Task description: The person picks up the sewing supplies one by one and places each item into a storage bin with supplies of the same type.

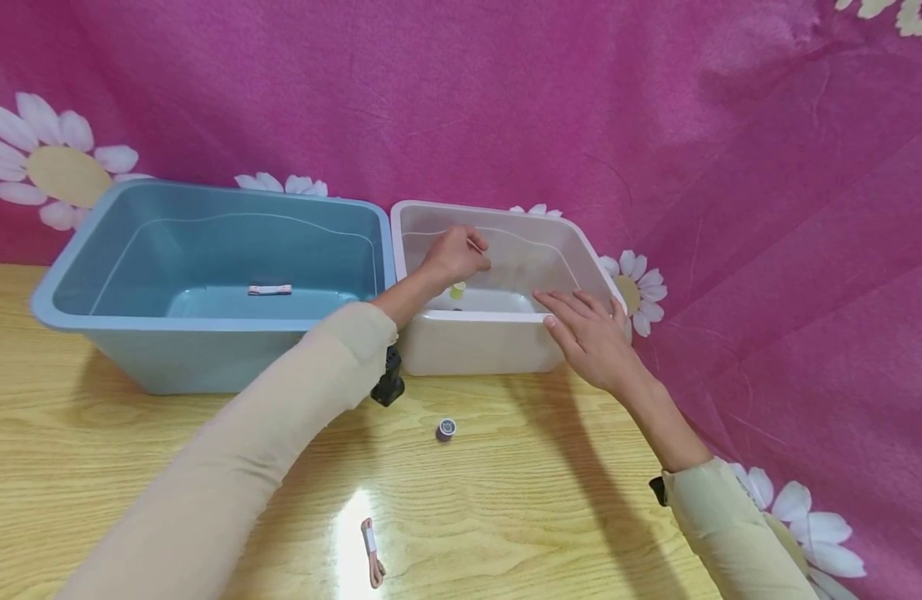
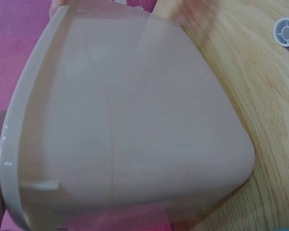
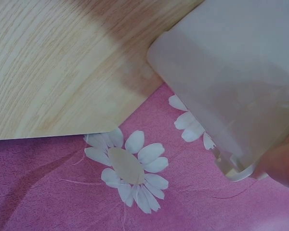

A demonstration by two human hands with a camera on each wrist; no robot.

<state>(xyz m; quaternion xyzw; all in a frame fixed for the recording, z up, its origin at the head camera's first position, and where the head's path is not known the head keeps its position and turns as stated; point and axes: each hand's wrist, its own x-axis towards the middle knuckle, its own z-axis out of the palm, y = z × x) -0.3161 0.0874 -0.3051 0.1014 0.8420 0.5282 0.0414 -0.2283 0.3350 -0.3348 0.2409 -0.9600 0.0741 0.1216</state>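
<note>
My left hand [image 1: 457,254] is inside the white bin [image 1: 483,343], above its floor, with fingers loosely bent and nothing visible in them. Below the wrist, a yellow-green spool [image 1: 457,290] shows inside that bin, partly cut off by the forearm and rim. At the front right corner, my right hand [image 1: 592,342] rests on the rim, its fingers stretched over the inside. The left wrist view shows mostly the bin's outer wall [image 2: 135,110]. A bit of the right hand [image 3: 282,161] appears by the bin's corner in the right wrist view.
A blue bin [image 1: 228,358] stands left of the white one, with a banded pink bundle [image 1: 269,290] on its floor. On the wooden table [image 1: 506,517] are a dark spool [image 1: 446,429] and another pink bundle [image 1: 372,552]. A pink flowered cloth [image 1: 461,100] hangs behind.
</note>
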